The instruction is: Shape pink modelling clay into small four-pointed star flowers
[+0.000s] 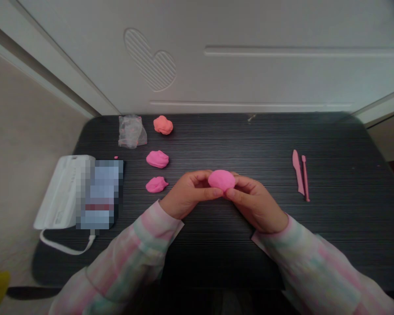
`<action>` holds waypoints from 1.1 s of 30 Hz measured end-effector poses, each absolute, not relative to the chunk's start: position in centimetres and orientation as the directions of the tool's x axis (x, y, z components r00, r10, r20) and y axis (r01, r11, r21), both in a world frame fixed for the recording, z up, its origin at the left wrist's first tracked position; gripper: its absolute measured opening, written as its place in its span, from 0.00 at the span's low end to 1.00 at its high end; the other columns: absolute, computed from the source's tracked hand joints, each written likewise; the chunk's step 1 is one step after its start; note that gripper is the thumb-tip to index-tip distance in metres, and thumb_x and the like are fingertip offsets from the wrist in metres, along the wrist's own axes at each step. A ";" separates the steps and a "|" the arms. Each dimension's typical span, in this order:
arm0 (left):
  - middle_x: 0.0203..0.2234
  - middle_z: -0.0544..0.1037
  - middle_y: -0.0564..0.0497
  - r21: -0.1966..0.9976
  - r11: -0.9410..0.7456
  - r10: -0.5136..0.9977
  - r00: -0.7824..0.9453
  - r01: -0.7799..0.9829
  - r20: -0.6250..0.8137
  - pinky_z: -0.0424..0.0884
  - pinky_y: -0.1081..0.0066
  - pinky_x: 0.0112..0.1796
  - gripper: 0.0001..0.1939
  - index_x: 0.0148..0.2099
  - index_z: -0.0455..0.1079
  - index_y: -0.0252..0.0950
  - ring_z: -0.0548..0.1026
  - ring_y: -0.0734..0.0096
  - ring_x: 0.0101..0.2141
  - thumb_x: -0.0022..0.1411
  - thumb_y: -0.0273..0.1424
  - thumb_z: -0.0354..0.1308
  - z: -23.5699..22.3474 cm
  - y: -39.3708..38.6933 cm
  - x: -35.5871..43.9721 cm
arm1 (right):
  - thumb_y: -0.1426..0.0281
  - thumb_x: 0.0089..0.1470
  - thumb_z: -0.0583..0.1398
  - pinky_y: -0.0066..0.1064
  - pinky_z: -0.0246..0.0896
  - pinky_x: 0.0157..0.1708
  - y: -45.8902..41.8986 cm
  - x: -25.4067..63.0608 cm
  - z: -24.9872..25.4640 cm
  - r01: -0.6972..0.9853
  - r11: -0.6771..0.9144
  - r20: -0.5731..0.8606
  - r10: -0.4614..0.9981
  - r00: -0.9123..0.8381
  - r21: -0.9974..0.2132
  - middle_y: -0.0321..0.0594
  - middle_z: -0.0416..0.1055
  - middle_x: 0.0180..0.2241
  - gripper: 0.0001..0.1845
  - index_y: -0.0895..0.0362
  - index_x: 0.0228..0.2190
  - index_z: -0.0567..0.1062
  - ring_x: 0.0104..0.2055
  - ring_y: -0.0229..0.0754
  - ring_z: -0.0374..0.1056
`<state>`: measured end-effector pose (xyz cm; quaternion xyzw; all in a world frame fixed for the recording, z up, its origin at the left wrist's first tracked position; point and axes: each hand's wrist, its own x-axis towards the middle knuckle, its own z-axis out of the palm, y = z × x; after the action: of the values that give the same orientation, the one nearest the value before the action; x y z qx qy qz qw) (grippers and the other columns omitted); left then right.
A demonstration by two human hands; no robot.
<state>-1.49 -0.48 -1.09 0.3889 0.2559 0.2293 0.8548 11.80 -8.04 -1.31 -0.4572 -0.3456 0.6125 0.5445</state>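
Note:
A smooth, rounded lump of pink modelling clay (pixel 221 180) is held between both hands above the middle of the dark table. My left hand (pixel 193 191) grips its left side, thumb along the lower edge. From the right, my right hand (pixel 258 199) pinches the same lump, and the two thumb tips nearly meet below it. Fingers behind the clay are partly hidden. To the left of my hands lie two rougher pink clay lumps, an upper one (pixel 157 159) and a lower one (pixel 156 184). An orange clay lump (pixel 163 125) sits behind them.
A crumpled clear plastic bag (pixel 131 131) lies at the back left. Nearer stands a white power bank (pixel 64 192), cabled to a phone (pixel 100 194). At right are a pink plastic knife (pixel 297 172) and a thin pink stick tool (pixel 305 178). A white panel (pixel 265 78) rises behind the table.

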 end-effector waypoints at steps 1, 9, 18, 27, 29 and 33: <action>0.25 0.75 0.55 0.776 0.595 0.590 0.768 -0.208 -0.247 0.64 0.72 0.38 0.09 0.29 0.73 0.34 0.70 0.77 0.29 0.40 0.25 0.64 -1.0 -0.5 -1.5 | 0.70 0.45 0.60 0.33 0.54 0.45 -8.1 11.8 -1.3 -0.339 -0.167 -0.180 0.984 0.007 -0.926 0.33 0.66 0.32 0.04 0.51 0.28 0.74 0.38 0.35 0.62; 0.22 0.73 0.56 0.783 0.581 0.600 0.767 -0.222 -0.228 0.62 0.74 0.38 0.03 0.27 0.73 0.33 0.69 0.78 0.28 0.45 0.24 0.61 -1.1 -0.5 -1.4 | 0.69 0.44 0.61 0.33 0.57 0.42 -8.1 11.6 -1.3 -0.252 -0.127 -0.146 0.988 0.055 -0.959 0.34 0.65 0.31 0.05 0.53 0.29 0.73 0.37 0.36 0.62; 0.32 0.73 0.51 0.663 0.701 0.573 0.760 -0.261 -0.306 0.64 0.71 0.38 0.19 0.38 0.69 0.36 0.70 0.72 0.35 0.41 0.33 0.65 -0.9 -0.5 -1.2 | 0.74 0.45 0.59 0.34 0.58 0.37 -8.3 12.4 -0.8 0.371 0.144 0.237 0.946 0.220 -0.918 0.36 0.63 0.33 0.07 0.52 0.30 0.70 0.37 0.38 0.61; 0.33 0.76 0.52 0.784 0.596 0.633 0.704 -0.176 -0.322 0.64 0.72 0.40 0.10 0.37 0.71 0.35 0.72 0.75 0.34 0.48 0.29 0.60 -1.1 -0.5 -1.3 | 0.81 0.44 0.55 0.36 0.59 0.35 -8.4 12.9 -0.8 0.848 0.286 0.566 0.824 0.021 -0.447 0.40 0.59 0.42 0.17 0.50 0.35 0.70 0.41 0.42 0.57; 0.30 0.76 0.53 0.839 0.522 0.678 0.672 -0.155 -0.298 0.65 0.72 0.39 0.09 0.36 0.71 0.35 0.72 0.76 0.32 0.49 0.28 0.59 -1.4 -0.5 -1.3 | 0.82 0.44 0.54 0.38 0.59 0.38 -8.5 12.8 -0.6 0.814 0.271 0.557 0.827 0.077 -0.514 0.41 0.60 0.42 0.19 0.51 0.37 0.68 0.42 0.42 0.58; 0.27 0.76 0.52 0.939 0.341 0.745 0.624 -0.050 -0.237 0.68 0.72 0.35 0.08 0.36 0.70 0.33 0.73 0.75 0.29 0.50 0.28 0.58 -1.6 -0.6 -1.3 | 0.78 0.48 0.52 0.38 0.59 0.38 -8.6 12.7 -0.1 0.698 0.219 0.439 0.886 0.151 -0.682 0.41 0.65 0.37 0.18 0.53 0.42 0.64 0.40 0.42 0.62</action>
<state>-1.30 -0.59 -1.57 0.5081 0.3417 0.2672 0.7441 12.71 -8.62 -0.11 -0.6160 -0.6429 0.1060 0.4427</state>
